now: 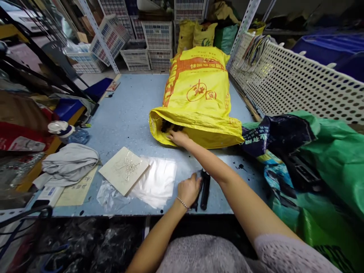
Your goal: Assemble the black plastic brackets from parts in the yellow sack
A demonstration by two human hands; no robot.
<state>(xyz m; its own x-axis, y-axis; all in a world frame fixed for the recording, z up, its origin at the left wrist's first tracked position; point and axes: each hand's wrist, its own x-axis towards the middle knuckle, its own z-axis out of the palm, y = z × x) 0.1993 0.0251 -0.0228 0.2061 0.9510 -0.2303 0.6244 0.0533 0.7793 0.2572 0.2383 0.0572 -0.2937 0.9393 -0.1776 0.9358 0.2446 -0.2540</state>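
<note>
A yellow woven sack (199,85) lies on the blue table with its mouth toward me. Inside the mouth, dark parts (166,125) show on the left. My right hand (178,138) reaches into this opening, fingers curled against the dark parts; what they grip is partly hidden. Closer to me, my left hand (188,190) is closed around a long black part close to the table's front edge. Another long black part (205,191) lies just right of that hand. The exact kind of these black parts cannot be made out.
A square beige tile (124,170) with small bits lies on clear plastic film (157,182). Left are a grey cloth (69,163) and a bottle (76,134). Green sacking (335,151) heaps at right, below a perforated white panel (298,76). White crates (157,34) stand behind.
</note>
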